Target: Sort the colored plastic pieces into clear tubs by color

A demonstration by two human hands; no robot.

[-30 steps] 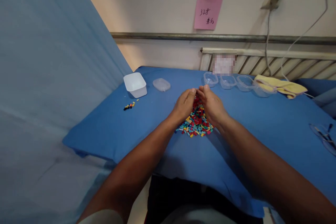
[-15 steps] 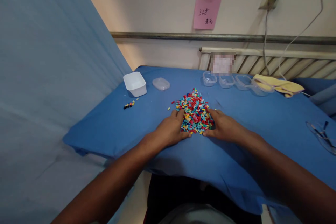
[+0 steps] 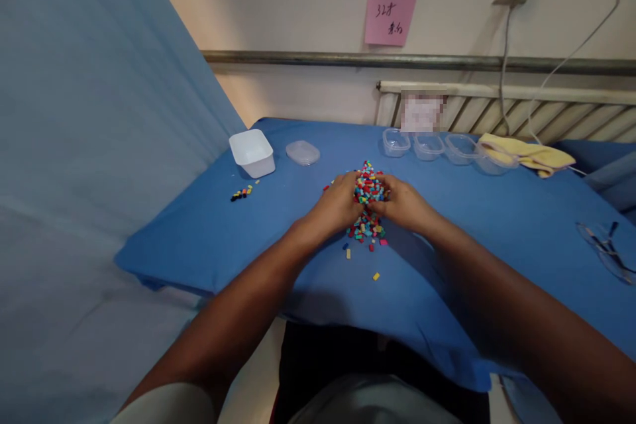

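Note:
A heap of tiny coloured toy bricks [image 3: 366, 228] lies on the blue cloth in front of me: red, yellow, teal and blue pieces. My left hand [image 3: 339, 202] is cupped against the heap from the left. From the right, my right hand [image 3: 401, 202] curves in to face it. Between the two palms a clump of bricks is squeezed together, and more lie under and in front of the hands. A few have strayed toward me, among them a yellow brick [image 3: 376, 276]. Parts of the fingers are hidden by the bricks.
A white tub [image 3: 253, 158] and a clear lid [image 3: 303, 153] stand at the back left, near a small row of black and yellow bricks [image 3: 242, 193]. Several clear containers [image 3: 428, 148] line the back right beside a yellow cloth [image 3: 531, 154]. Glasses [image 3: 606, 248] lie far right.
Both hands have closed in toward each other and moved slightly away from me, gathering bricks between them. The heap is narrower, and some bricks have scattered toward the front.

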